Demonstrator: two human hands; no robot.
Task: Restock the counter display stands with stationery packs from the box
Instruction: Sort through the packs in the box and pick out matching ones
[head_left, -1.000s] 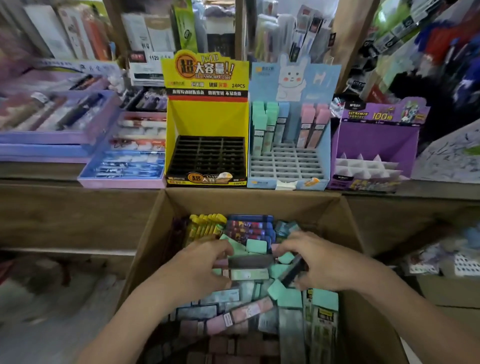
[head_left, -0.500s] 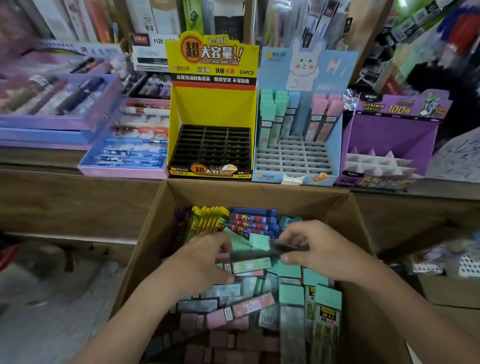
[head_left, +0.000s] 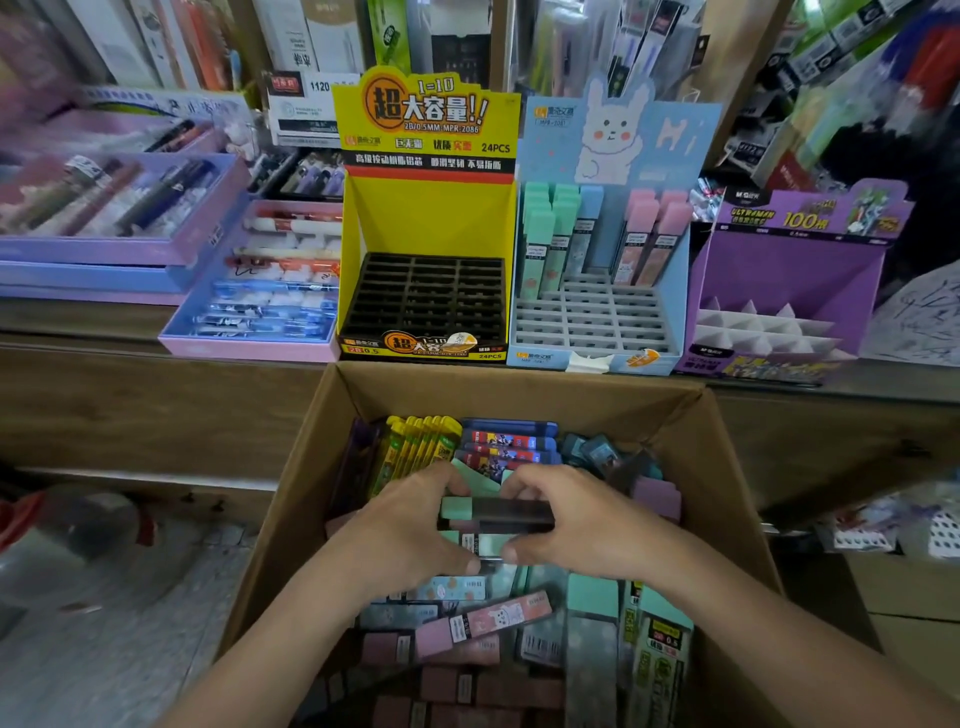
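While both hands are down in the cardboard box (head_left: 519, 387), the left hand (head_left: 410, 530) and right hand (head_left: 587, 525) each have their fingers (head_left: 519, 483) curled round one end of a small stack of mint-capped packs (head_left: 493, 512), right over the loose pile inside. Up on the worktop (head_left: 883, 387), the yellow stand (head_left: 426, 218) sits just beside the blue bunny stand (head_left: 597, 317), which has mint and pink packs upright at the back.

On my feed, both arms are bare as far as the picture shows: the left forearm (head_left: 291, 629) and the right forearm (head_left: 769, 629) are uncovered, slim and smooth. The left grip (head_left: 410, 525) and right grip (head_left: 587, 519) are ungloved hands.
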